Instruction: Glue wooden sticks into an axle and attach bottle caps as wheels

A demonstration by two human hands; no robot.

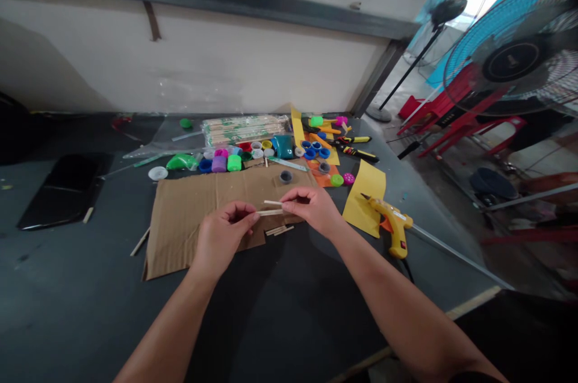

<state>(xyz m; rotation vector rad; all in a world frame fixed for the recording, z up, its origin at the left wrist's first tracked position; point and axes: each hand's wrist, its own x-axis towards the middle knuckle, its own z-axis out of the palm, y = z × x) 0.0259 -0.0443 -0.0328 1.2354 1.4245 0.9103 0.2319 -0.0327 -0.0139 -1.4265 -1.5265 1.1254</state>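
Over the cardboard sheet (pixel 180 220), my left hand (pixel 222 232) pinches one end of a short wooden stick (pixel 270 212) between thumb and fingers. The stick's other end meets the fingertips of my right hand (pixel 316 211). Closed in a pinch, that hand also holds a second short stick (pixel 272 203), which points left just above the first. Several cut stick pieces (pixel 280 230) lie by the cardboard's near edge, below my hands. A small grey cap (pixel 285 176) with dark contents sits on the cardboard behind them.
A yellow glue gun (pixel 392 223) rests at right, partly on yellow paper (pixel 363 190). Behind the cardboard are bagged wooden sticks (pixel 246 129), coloured caps and black-yellow pliers (pixel 359 153). A black phone (pixel 63 190) lies left. Fans (pixel 512 61) and red chairs stand beyond the table.
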